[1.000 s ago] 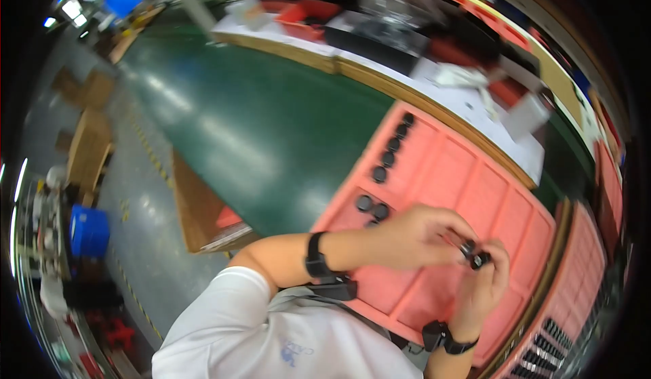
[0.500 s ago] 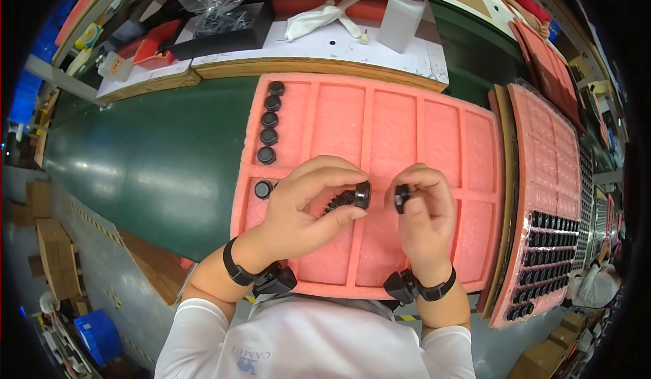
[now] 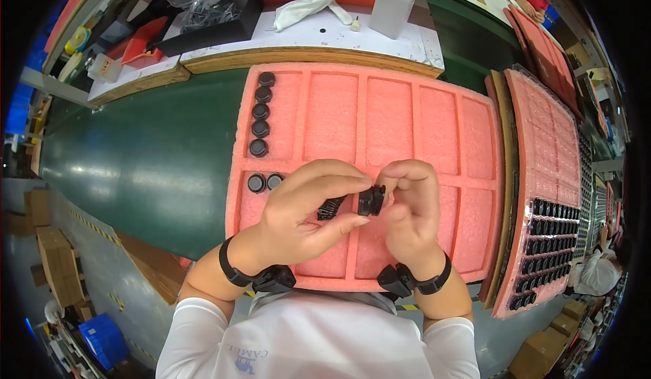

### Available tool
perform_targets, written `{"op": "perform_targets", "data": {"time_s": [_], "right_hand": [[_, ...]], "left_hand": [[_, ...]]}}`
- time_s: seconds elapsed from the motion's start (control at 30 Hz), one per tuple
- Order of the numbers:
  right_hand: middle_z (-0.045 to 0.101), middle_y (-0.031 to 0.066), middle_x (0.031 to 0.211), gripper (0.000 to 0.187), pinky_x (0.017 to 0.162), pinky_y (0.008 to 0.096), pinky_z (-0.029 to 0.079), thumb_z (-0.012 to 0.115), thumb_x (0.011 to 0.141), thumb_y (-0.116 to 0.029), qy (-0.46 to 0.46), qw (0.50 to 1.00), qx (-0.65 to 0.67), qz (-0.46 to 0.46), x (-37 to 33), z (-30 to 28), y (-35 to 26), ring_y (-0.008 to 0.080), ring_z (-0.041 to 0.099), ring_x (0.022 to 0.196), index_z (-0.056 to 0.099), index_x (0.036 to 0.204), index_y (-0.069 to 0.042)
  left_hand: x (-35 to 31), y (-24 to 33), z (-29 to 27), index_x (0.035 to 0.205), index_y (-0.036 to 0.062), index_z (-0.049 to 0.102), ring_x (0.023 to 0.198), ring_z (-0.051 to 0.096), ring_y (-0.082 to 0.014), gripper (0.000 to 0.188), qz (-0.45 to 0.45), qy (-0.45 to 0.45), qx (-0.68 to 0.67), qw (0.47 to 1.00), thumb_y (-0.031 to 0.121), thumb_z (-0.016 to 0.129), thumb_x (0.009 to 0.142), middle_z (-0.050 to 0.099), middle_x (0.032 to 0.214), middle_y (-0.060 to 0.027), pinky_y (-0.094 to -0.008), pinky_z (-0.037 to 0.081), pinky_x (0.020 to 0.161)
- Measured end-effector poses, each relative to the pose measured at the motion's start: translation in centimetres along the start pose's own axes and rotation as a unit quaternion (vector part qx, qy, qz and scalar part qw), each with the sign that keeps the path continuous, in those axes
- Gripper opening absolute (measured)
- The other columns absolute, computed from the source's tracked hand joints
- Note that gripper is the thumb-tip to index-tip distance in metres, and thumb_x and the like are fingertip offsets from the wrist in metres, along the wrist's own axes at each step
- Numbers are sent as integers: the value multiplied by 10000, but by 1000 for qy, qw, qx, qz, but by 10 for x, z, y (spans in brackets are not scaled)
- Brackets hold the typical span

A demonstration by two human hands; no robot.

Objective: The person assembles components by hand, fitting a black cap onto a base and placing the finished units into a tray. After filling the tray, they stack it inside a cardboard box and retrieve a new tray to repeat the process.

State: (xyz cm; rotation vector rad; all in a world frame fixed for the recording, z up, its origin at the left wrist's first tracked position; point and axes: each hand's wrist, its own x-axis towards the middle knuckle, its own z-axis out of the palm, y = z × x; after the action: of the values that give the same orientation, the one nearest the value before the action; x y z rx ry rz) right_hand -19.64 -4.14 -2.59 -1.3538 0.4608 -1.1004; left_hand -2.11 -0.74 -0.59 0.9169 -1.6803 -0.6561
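Observation:
Over the pink foam tray (image 3: 332, 118), my left hand (image 3: 298, 209) pinches a short black cylindrical part (image 3: 369, 203) between thumb and fingers. A ribbed, coil-like black piece (image 3: 330, 208) shows under the left palm; whether it joins the part is unclear. My right hand (image 3: 413, 209) is curled at the right end of the part, its fingertips at a small black cap (image 3: 381, 193) that meets it. Several round black parts (image 3: 260, 111) stand in a column in the tray's far-left compartment. Another round black part (image 3: 256, 183) stands in the near-left compartment, with one beside it.
The tray rests on a green work surface (image 3: 149, 155). Behind it, a white shelf (image 3: 298, 43) bears a white glove (image 3: 302, 9), a translucent bottle (image 3: 393, 6) and a black box (image 3: 217, 26) with a plastic bag. At right, another pink tray (image 3: 542, 128) holds rows of black parts.
My right hand has moved left, bringing the black cap against the part in my left hand. The two were apart before. The view has shifted slightly.

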Motion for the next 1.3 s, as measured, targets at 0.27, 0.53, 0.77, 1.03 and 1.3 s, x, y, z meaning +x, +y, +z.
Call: {"op": "perform_targets", "data": {"time_s": [0.27,0.53,0.77,1.03,1.3], "right_hand": [[522,48,880,213,662,229,403,475,952,-95,5,999,12,-43,1,2,-5,76,455,730,434,1131,14],[528,53,891,214,656,226,400,462,953,-73,-15,996,-53,-64,0,-3,-3,76,454,724,426,1144,19],[514,51,866,237,633,222,390,481,948,-85,7,999,-48,-3,0,7,-7,83,450,710,423,1149,25],[499,61,843,445,666,245,376,531,938,-378,46,997,32,49,-3,-1,-9,111,439,721,410,1135,2],[499,75,914,481,721,254,375,641,868,-366,-33,995,-90,-16,3,-9,-6,143,459,788,456,1119,2]], "left_hand": [[-1,2,-2,1039,-62,622,895,632,-264,365,13,-15,5,1000,57,763,724,631,1004,-179,-338,520,774],[-3,2,0,1037,-65,622,909,631,-264,364,4,-17,-4,1000,82,767,737,630,1011,-185,-339,515,782],[-2,3,-1,1041,-67,618,908,631,-261,372,10,-19,8,1000,78,770,733,633,999,-181,-334,512,786],[-3,-1,-1,1042,-71,615,919,625,-254,364,-4,-15,-24,1000,73,764,744,627,1012,-185,-332,510,802],[-5,-4,-2,1075,-76,591,956,608,-260,374,0,5,-24,1000,84,746,775,596,1054,-193,-347,507,837]]}}
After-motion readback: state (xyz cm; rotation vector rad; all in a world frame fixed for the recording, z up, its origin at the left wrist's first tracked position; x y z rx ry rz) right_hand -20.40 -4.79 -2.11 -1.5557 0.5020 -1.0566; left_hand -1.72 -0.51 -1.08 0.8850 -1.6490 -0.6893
